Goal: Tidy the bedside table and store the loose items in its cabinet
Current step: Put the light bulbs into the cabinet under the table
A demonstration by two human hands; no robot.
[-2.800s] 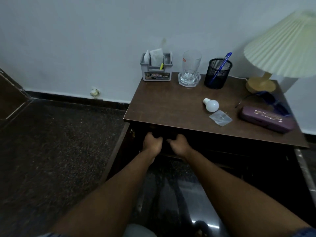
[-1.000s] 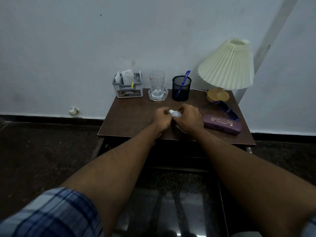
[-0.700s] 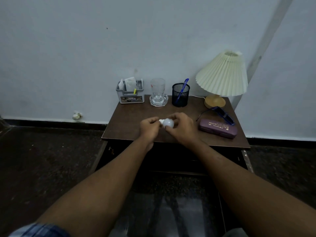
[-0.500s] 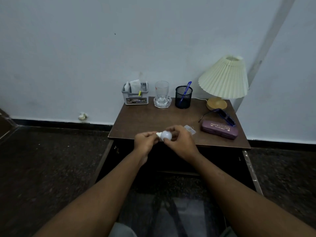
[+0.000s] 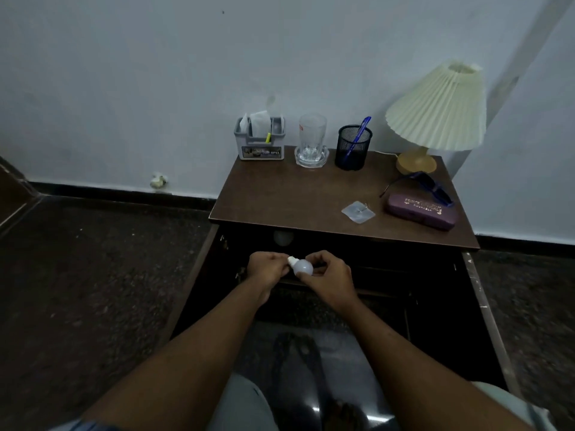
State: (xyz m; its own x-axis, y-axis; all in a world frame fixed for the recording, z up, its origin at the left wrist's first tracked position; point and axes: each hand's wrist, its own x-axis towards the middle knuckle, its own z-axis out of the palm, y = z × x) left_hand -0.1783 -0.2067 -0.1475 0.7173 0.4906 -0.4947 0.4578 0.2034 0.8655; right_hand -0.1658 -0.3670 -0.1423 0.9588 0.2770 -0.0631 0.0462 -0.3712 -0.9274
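While both hands carry the bulb at the centre of the frame, before the dark open cabinet, the step in hand looks like stowing a loose item. The left hand has its fingers curled close, pinching the bulb's screw end. The right hand has its fingers bent round the globe, so neither hand is spread. The bulb hangs clear of the surface, below its front edge.

Next, I judge, it must go inward onto a shelf and be set down gently where it cannot roll, since it looks fragile. The shelves are too dim to read, and a pale round shape just under the surface edge cannot be identified.

Higher in the frame, on the surface, a clear packet lies right of centre, near a purple case with glasses just behind it. These probably go in next. Farthest, along the wall, stand an organiser, a glass, a pen cup and a lamp.
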